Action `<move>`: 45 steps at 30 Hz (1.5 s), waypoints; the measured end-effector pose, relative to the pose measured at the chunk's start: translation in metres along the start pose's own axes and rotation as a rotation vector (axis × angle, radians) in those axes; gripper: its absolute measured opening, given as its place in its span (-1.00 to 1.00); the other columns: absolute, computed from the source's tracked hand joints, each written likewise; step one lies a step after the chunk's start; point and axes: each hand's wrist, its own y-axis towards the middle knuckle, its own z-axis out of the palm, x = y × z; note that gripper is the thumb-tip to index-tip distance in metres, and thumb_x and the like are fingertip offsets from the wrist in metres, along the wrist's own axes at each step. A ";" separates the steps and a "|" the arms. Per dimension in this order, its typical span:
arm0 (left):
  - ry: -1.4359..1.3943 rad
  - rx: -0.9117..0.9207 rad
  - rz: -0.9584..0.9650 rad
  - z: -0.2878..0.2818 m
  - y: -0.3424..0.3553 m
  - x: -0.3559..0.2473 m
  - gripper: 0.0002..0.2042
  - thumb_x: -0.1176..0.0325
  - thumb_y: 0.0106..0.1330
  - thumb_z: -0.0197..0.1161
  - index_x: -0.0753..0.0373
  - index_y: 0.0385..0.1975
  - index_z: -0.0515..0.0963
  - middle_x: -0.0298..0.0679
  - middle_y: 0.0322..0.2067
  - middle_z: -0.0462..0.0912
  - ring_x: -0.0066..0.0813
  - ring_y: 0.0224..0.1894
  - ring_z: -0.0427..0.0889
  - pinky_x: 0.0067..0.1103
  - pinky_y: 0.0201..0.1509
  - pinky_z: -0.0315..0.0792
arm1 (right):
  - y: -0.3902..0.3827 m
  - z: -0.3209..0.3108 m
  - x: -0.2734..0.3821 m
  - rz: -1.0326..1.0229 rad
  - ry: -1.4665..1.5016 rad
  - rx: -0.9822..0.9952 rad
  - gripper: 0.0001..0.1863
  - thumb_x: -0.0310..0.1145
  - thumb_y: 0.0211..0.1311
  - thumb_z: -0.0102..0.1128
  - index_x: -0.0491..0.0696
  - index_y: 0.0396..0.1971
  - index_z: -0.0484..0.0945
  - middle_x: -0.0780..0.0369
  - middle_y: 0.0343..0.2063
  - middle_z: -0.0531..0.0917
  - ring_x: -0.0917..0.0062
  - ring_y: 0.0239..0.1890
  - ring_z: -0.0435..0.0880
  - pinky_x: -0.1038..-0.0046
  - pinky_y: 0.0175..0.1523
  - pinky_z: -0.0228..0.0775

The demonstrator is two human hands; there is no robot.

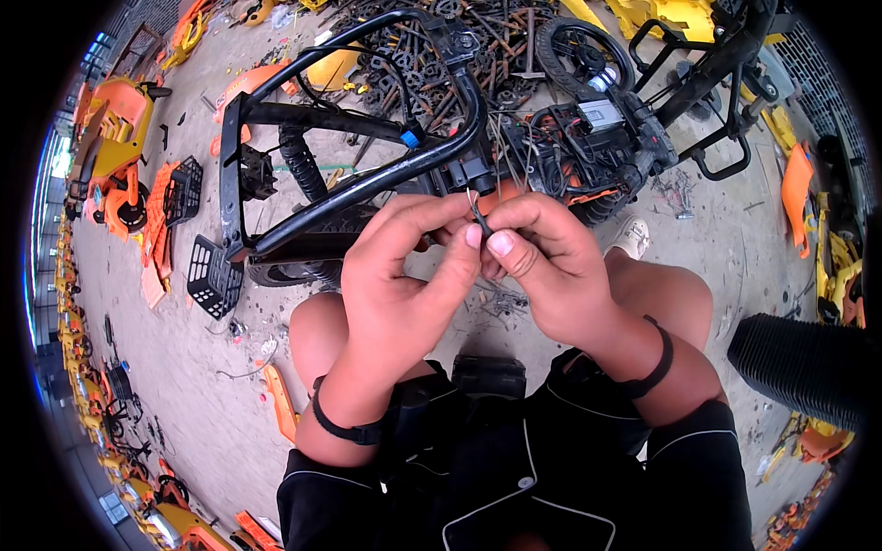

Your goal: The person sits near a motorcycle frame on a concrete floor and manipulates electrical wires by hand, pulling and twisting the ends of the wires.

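Note:
My left hand (404, 271) and my right hand (562, 271) meet in front of me, thumbs and fingertips pinched close together. Between them is a thin dark wire (479, 215), with a paler strand rising above the fingertips. Its lower part is hidden by my fingers. Just beyond my hands lies a black tubular scooter frame (354, 170), with a blue connector (410, 140) on a cable along it. To the right of the frame sits a tangle of black wiring and parts (579, 151) with a silver box (600, 115).
A heap of rusty metal parts (413, 64) and a black wheel (583, 60) lie beyond the frame. Black plastic baskets (213, 275) and orange panels (158, 220) are on the left. A black ribbed object (795, 367) stands on the right. Scraps litter the concrete floor (207, 367).

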 end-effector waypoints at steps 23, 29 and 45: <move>-0.110 0.007 -0.004 0.003 -0.002 0.006 -0.76 0.47 0.16 0.50 0.37 -0.24 0.62 -0.24 -0.38 0.63 -0.57 -0.37 0.57 -0.64 -0.23 0.49 | 0.000 0.000 0.004 -0.103 -0.099 -0.024 -0.91 -0.51 0.46 0.07 -0.17 -0.17 0.54 0.30 -0.29 0.60 0.69 -0.25 0.55 0.58 -0.10 0.45; -0.021 0.010 0.035 0.003 -0.002 0.001 -0.78 0.46 0.17 0.49 0.38 -0.25 0.62 -0.20 -0.37 0.64 -0.52 -0.37 0.61 -0.62 -0.26 0.52 | -0.001 -0.001 0.001 -0.100 -0.080 -0.024 -0.92 -0.53 0.45 0.07 -0.17 -0.17 0.54 0.30 -0.29 0.60 0.70 -0.25 0.56 0.59 -0.10 0.45; 0.093 -0.039 0.193 0.002 -0.005 0.000 -0.79 0.51 0.11 0.51 0.33 -0.32 0.61 -0.20 -0.41 0.66 -0.44 -0.43 0.62 -0.59 -0.35 0.49 | -0.003 0.004 0.004 0.011 0.077 -0.056 -0.91 -0.51 0.45 0.10 -0.17 -0.14 0.52 0.29 -0.30 0.63 0.70 -0.27 0.60 0.60 -0.13 0.51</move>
